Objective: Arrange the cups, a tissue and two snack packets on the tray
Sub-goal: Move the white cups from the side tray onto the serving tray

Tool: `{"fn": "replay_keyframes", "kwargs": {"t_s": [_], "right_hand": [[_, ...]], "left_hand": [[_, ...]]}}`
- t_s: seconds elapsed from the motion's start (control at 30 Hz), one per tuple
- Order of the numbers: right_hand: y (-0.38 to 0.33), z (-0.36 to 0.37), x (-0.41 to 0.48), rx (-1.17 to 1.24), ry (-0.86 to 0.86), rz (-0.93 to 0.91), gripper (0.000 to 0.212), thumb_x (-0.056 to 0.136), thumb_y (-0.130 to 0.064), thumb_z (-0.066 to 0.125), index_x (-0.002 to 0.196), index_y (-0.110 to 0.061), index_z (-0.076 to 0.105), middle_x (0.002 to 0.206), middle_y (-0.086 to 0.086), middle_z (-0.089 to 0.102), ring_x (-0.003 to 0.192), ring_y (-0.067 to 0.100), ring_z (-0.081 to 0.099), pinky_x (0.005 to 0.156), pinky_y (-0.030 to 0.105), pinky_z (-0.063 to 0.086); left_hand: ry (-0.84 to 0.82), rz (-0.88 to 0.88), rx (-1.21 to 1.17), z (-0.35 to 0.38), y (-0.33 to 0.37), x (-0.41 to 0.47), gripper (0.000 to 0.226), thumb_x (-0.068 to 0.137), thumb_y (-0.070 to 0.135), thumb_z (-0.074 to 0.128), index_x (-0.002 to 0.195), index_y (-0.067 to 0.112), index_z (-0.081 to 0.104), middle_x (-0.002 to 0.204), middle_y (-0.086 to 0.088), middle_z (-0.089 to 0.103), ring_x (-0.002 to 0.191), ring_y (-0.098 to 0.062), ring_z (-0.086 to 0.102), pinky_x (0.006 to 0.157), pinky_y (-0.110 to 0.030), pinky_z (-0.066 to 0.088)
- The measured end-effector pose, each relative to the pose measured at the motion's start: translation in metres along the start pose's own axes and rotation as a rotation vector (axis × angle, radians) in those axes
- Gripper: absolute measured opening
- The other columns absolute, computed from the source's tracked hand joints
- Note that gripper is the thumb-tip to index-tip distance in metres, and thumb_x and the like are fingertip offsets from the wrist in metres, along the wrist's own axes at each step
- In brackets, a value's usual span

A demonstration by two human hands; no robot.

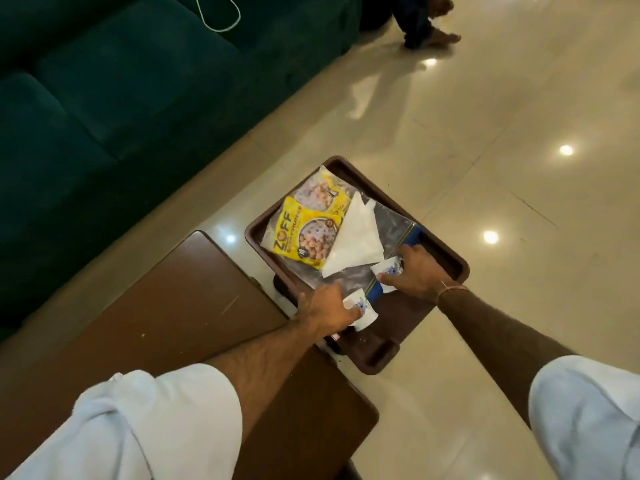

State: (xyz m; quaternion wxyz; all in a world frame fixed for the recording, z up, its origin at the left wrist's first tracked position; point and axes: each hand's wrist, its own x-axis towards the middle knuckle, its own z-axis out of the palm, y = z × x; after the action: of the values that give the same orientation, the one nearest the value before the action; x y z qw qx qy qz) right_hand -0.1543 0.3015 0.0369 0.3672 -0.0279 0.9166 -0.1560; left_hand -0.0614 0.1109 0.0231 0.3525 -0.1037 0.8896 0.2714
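Left hand (325, 308) clamped on cup (360, 311) at tray (446, 251) 6 o'clock edge; right hand (412, 271) clamped on second cup (388, 266), toward 2 o'clock from first. Tissue (353, 237) lies just beyond, 11 o'clock, over packets (304, 226).

Both arms are bare from the elbow down, with fine dark hair visible along the left forearm. Each arm wears a pale, off-white sleeve rolled up into a thick, creased cuff near the elbow; the left sleeve (138, 420) lies nearest the wooden table (180, 306), and the right sleeve (588, 410) lies on the far side of it. The right hand (412, 271) carries a thin, light-coloured thread band (452, 289) around the wrist. The left hand (325, 310) wears no visible band or ring.
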Motion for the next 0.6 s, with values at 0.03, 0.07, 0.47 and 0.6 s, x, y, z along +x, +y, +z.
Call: {"fn": "replay_keyframes", "kwargs": {"t_s": [0.03, 0.07, 0.47, 0.6], "right_hand": [[0.004, 0.005, 0.003, -0.006, -0.004, 0.020, 0.078, 0.077, -0.062, 0.071, 0.137, -0.019, 0.043, 0.132, 0.014, 0.048, 0.114, 0.032, 0.057, 0.100, 0.043, 0.050], [0.007, 0.009, 0.006, -0.010, -0.002, 0.036, 0.081, 0.076, -0.063, 0.071, 0.138, -0.020, 0.041, 0.133, 0.014, 0.047, 0.114, 0.032, 0.057, 0.100, 0.042, 0.051], [-0.001, 0.023, 0.010, 0.200, 0.100, 0.125, 0.072, 0.076, -0.038, 0.081, 0.130, -0.012, 0.040, 0.125, 0.015, 0.060, 0.111, 0.035, 0.062, 0.094, 0.044, 0.055], [-0.006, 0.019, 0.005, 0.262, 0.154, 0.121, 0.073, 0.072, -0.033, 0.083, 0.131, -0.010, 0.047, 0.127, 0.014, 0.057, 0.113, 0.032, 0.058, 0.092, 0.041, 0.053]], "left_hand": [[0.008, -0.017, 0.040, 0.006, 0.002, 0.003, 0.060, 0.077, 0.067, 0.061, 0.114, 0.020, 0.057, 0.116, -0.003, 0.066, 0.111, -0.027, 0.060, 0.097, -0.046, 0.040], [0.024, -0.038, 0.071, 0.011, 0.005, 0.006, 0.065, 0.075, 0.071, 0.060, 0.116, 0.020, 0.057, 0.118, -0.002, 0.066, 0.114, -0.027, 0.059, 0.099, -0.047, 0.037], [0.083, -0.176, -0.067, 0.019, 0.020, 0.016, 0.095, 0.060, 0.073, 0.073, 0.131, 0.014, 0.050, 0.132, -0.008, 0.059, 0.121, -0.031, 0.056, 0.101, -0.044, 0.045], [0.202, -0.113, -0.318, 0.016, 0.007, 0.004, 0.084, 0.055, 0.058, 0.085, 0.124, 0.019, 0.056, 0.119, -0.001, 0.051, 0.108, -0.021, 0.056, 0.081, -0.033, 0.052]]}}
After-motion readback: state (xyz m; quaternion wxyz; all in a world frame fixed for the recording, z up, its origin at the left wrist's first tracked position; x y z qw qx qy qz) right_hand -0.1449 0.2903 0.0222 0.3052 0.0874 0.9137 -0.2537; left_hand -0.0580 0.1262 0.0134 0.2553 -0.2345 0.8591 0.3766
